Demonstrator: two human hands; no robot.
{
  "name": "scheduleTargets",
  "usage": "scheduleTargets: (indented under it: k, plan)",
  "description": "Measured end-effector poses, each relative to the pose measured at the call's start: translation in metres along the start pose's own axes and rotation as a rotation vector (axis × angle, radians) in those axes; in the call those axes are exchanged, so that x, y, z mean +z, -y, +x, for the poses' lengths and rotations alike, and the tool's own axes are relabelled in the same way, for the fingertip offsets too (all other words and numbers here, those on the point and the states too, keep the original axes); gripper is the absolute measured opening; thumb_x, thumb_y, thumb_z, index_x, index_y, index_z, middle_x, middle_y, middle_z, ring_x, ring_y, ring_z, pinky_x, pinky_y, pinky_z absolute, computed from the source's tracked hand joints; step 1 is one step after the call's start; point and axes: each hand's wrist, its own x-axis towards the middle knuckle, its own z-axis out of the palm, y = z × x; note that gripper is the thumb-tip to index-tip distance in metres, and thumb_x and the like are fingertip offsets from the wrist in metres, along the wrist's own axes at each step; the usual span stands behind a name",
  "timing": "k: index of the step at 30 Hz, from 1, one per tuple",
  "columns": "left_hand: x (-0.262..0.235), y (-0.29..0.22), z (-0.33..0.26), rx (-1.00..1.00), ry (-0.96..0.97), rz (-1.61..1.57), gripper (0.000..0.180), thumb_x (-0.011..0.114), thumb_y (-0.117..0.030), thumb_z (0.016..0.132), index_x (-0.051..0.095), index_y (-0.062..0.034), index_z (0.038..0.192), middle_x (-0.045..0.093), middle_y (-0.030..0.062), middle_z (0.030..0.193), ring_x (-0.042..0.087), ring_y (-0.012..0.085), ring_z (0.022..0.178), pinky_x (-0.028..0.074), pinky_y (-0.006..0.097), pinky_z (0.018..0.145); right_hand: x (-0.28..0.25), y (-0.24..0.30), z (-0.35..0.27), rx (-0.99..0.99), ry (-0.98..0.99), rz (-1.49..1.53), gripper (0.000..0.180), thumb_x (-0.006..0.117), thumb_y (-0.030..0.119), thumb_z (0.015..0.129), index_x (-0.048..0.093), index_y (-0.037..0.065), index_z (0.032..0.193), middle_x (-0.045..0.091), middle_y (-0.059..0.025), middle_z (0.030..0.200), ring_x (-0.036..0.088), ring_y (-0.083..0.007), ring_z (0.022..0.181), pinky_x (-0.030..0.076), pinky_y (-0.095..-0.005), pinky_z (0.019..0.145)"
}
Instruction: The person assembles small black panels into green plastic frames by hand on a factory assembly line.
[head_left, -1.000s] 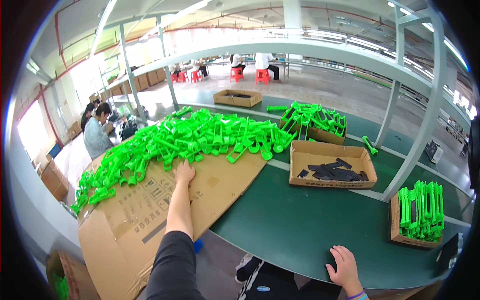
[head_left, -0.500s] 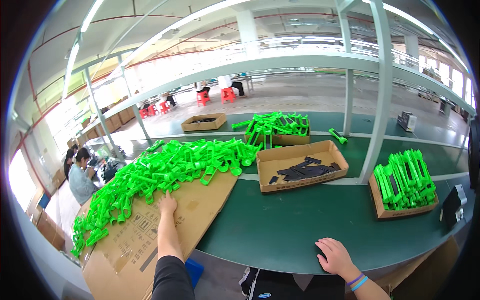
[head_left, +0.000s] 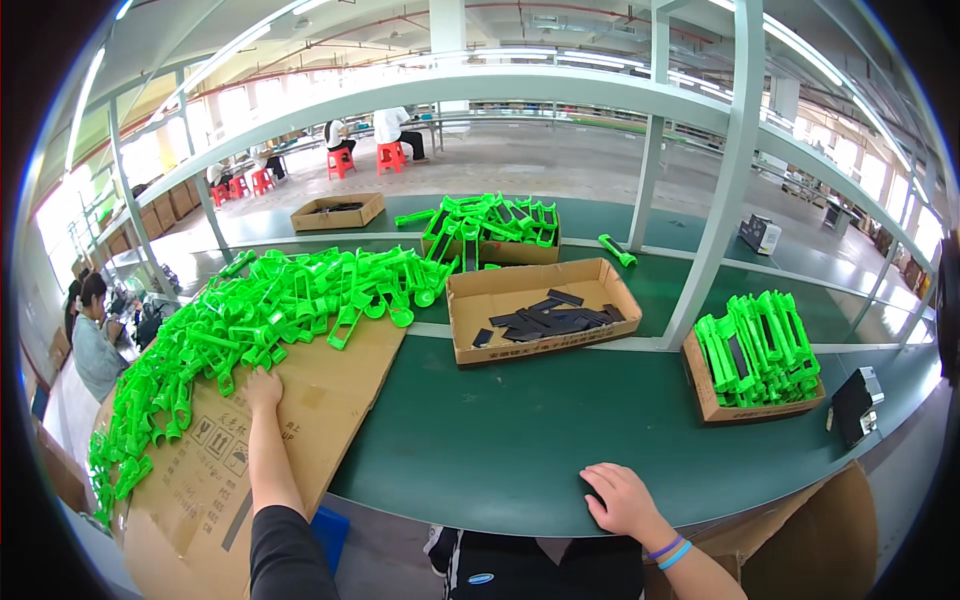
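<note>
My left hand (head_left: 264,389) reaches over a flattened cardboard sheet (head_left: 330,400) to the near edge of a big heap of bright green plastic frames (head_left: 290,300). Its fingers point forward and look slightly apart; whether they touch a frame I cannot make out. My right hand (head_left: 622,500), with bands at the wrist, rests at the front edge of the green tabletop (head_left: 480,440), thumb apart from the fingers and nothing in it. Beyond, a low cardboard box (head_left: 540,345) holds several flat black strips (head_left: 545,318).
A box at the right (head_left: 752,412) holds upright green frames, several with black strips. Behind stand another box (head_left: 500,252) of green frames and a small box (head_left: 338,215). A black device (head_left: 855,408) sits at the right edge. Grey posts (head_left: 715,190) rise from the table.
The whole view has shifted, so the scene now sits further left in the picture. My left hand stays by the heap's edge, and my right hand stays at the table's front.
</note>
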Motion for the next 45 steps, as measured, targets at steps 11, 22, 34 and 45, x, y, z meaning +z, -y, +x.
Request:
scheduleTargets:
  k: [11, 22, 34, 45]
  plan:
    - [-0.004, -0.023, -0.091, 0.383, -0.352, -0.053, 0.016, 0.053, -0.01, 0.075, 0.056, -0.0017, 0.088, 0.06, 0.0204, 0.077, 0.06, 0.0368, 0.074, 0.049, 0.047, 0.063, 0.037, -0.027, 0.106, -0.128, -0.11, 0.272, 0.014, 0.057, 0.008, 0.078, 0.063, 0.005, 0.09, 0.064, -0.0103, 0.081, 0.06, -0.0283, 0.077, 0.049, -0.0374, 0.07]
    - [-0.065, -0.181, -0.293, 1.547, -0.059, -0.721, 0.014, 0.056, 0.001, 0.059, 0.044, -0.0031, 0.065, 0.048, 0.0128, 0.067, 0.051, 0.0311, 0.063, 0.044, 0.039, 0.056, 0.027, -0.01, 0.1, -0.404, 0.053, 0.352, 0.064, 0.07, 0.018, 0.069, 0.046, 0.01, 0.128, 0.052, -0.0124, 0.121, 0.049, -0.0271, 0.112, 0.035, -0.0426, 0.101]
    - [-0.017, -0.355, -0.139, 1.163, 0.077, -0.411, 0.03, 0.045, -0.017, 0.088, 0.059, -0.0022, 0.11, 0.061, 0.019, 0.107, 0.055, 0.0312, 0.106, 0.041, 0.038, 0.094, 0.047, -0.047, 0.1, 0.098, -0.39, 0.063, 0.048, 0.064, 0.027, 0.078, 0.05, 0.007, 0.118, 0.054, -0.0087, 0.114, 0.047, -0.0253, 0.11, 0.028, -0.0461, 0.101]
    - [0.012, -0.373, -0.124, 0.851, 0.27, -0.427, 0.035, 0.055, -0.004, 0.065, 0.064, -0.0078, 0.099, 0.058, 0.0187, 0.106, 0.054, 0.0335, 0.102, 0.045, 0.038, 0.088, 0.058, -0.076, 0.102, 0.205, -0.526, 0.121, 0.028, 0.062, 0.01, 0.074, 0.057, 0.004, 0.101, 0.059, -0.0104, 0.1, 0.053, -0.0291, 0.098, 0.039, -0.0413, 0.089]
